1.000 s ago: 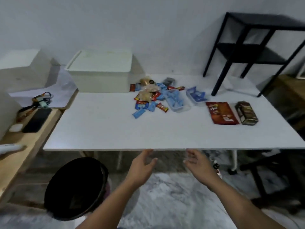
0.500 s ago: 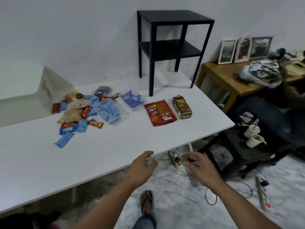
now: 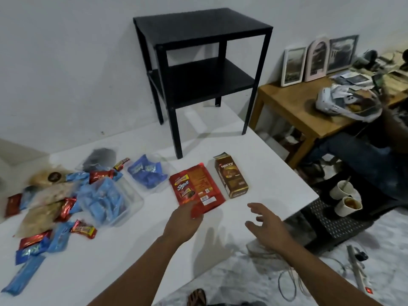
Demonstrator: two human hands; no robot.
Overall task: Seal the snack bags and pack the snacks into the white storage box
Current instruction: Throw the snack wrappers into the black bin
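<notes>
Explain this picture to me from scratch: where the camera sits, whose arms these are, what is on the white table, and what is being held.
There is no machine here. The camera is worn on a person's head and looks forward and down, so the two bare arms are that person's own. The left hand reaches onto the near edge of the red snack bag; whether it has a grip on it cannot be told. The right hand hovers open over the white table, holding nothing. Right of the bag lies a brown Nextar box. Further left are two clear tubs of blue sweets and loose wrapped snacks. A black side table stands on the table's far end.
</notes>
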